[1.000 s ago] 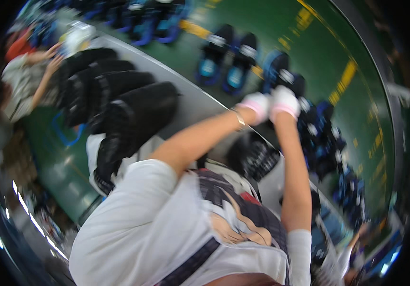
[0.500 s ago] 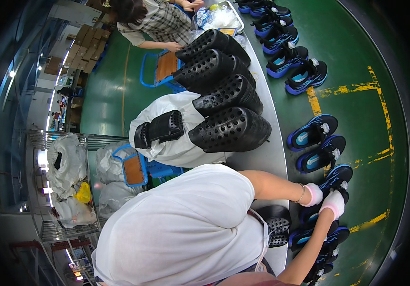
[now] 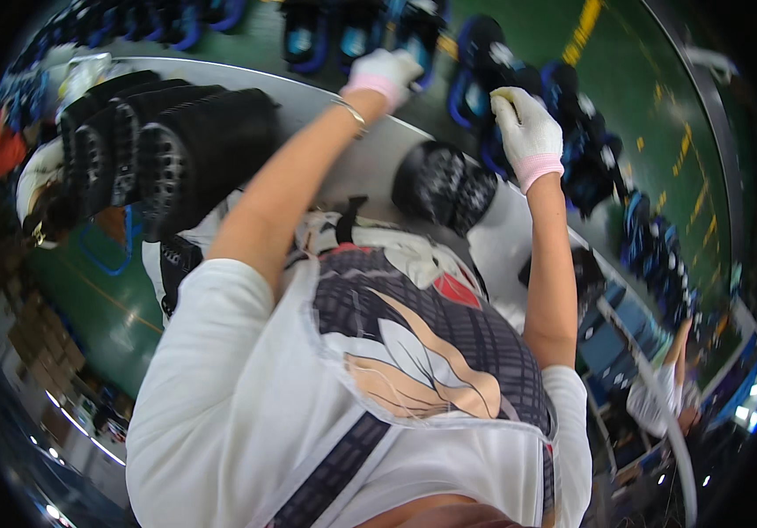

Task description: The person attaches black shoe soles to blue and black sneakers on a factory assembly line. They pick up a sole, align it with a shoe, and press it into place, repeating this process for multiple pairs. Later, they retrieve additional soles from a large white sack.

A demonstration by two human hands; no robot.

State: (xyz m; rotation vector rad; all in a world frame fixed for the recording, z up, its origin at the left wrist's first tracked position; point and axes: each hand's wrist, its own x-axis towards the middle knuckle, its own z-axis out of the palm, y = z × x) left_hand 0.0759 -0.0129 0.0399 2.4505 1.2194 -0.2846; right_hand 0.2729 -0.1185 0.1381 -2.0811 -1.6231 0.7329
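Both my hands wear white gloves with pink cuffs. My left hand (image 3: 385, 72) reaches over the far table edge beside a dark shoe with a blue sole (image 3: 417, 42); motion smears its fingers, so I cannot see whether they touch it. My right hand (image 3: 526, 132) hovers by a group of similar shoes (image 3: 477, 66), its fingers curled and pressed together against the thumb. What the fingertips hold, if anything, is hidden. Between my arms, a pair of black perforated shoe-shaped pieces (image 3: 444, 187) rests on the metal table (image 3: 365, 167).
Large black perforated covers (image 3: 167, 163) stand in a row on the left. More shoes (image 3: 656, 246) line the green surface (image 3: 634, 97) with yellow markings. Another person (image 3: 660, 396) is at the far right, and a metal rail (image 3: 660, 378) runs there.
My view has swung round to the right. My hands, formerly close together at one shoe, are now apart, the left by one shoe and the right raised near others.
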